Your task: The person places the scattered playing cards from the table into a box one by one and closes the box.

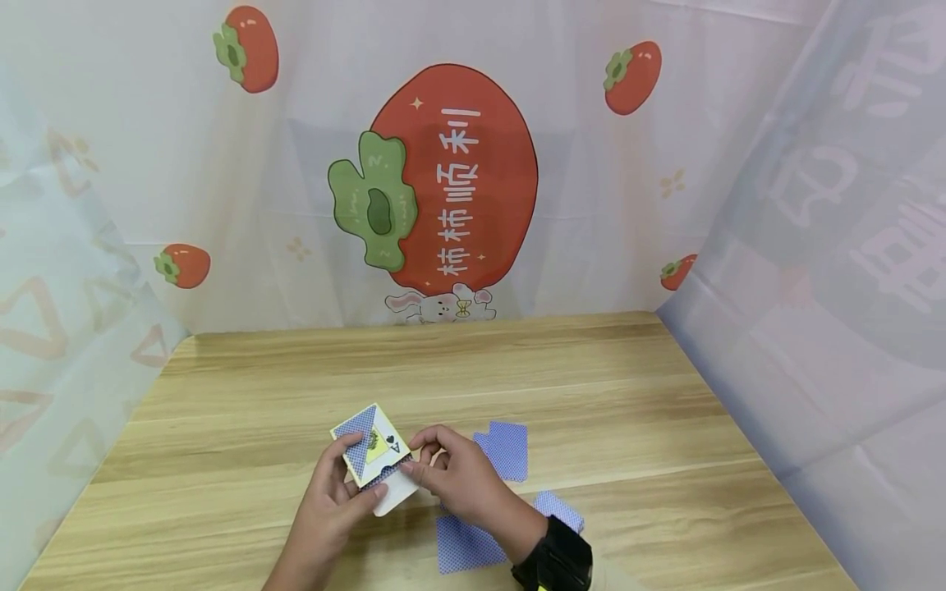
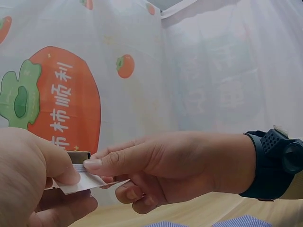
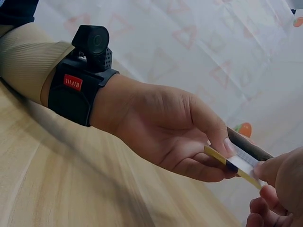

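2-hand hold above wood-grain table (image 1: 628,427)

L hand (image 1: 328,497): fingers curled, gripping; R hand (image 1: 466,472): thumb + fingers closed in a pinch. Blue-backed cards (image 1: 510,451) lie in groups just beyond R hand & near its wrist. The card box (image 1: 378,443) is btwn hands, tilted, to the left of those groups; L index on printed face, R pinch at flap-end edge (exact contact, wall or flap, unclear). White flap (image 1: 399,494) sticks out under L thumb. Rec.: keep L grip firm but light, as squeezed walls may narrow the mouth; keep flap clear, apply R pressure evenly, avoid creasing.
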Demonstrator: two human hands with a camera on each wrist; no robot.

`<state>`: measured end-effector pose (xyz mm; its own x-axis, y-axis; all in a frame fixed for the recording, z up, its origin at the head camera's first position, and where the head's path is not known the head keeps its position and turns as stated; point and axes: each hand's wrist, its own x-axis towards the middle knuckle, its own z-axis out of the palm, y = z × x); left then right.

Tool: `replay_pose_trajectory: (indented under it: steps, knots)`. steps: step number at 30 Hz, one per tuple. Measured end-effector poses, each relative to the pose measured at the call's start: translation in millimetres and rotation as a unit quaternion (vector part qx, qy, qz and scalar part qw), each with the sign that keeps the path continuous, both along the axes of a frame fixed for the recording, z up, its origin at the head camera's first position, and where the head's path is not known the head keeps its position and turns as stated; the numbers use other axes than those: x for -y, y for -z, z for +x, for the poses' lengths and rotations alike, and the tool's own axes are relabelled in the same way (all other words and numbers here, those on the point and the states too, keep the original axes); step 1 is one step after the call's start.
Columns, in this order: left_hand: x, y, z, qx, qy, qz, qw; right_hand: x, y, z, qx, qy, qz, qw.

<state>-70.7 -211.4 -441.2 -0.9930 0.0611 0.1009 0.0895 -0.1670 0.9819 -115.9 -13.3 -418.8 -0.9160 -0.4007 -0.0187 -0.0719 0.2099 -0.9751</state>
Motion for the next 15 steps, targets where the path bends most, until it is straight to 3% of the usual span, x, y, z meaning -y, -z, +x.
replay_pose_trajectory:
  steps: [4,10,15]
  knots:
    - [1.4,-0.3,-0.2,0.002,0.005,0.007,1.0,0.6,2.0,0.8,0.009,-0.003,-0.005,1.0]
    - [2.9,2.5,-0.7,0.008,0.043,0.023,0.9988,0.7,1.3,1.3,0.023,-0.01,-0.004,1.0]
    - [3.1,0.9,0.1,0.023,0.045,0.013,0.9986,0.4,-0.9,1.2,0.026,-0.016,-0.001,1.0]
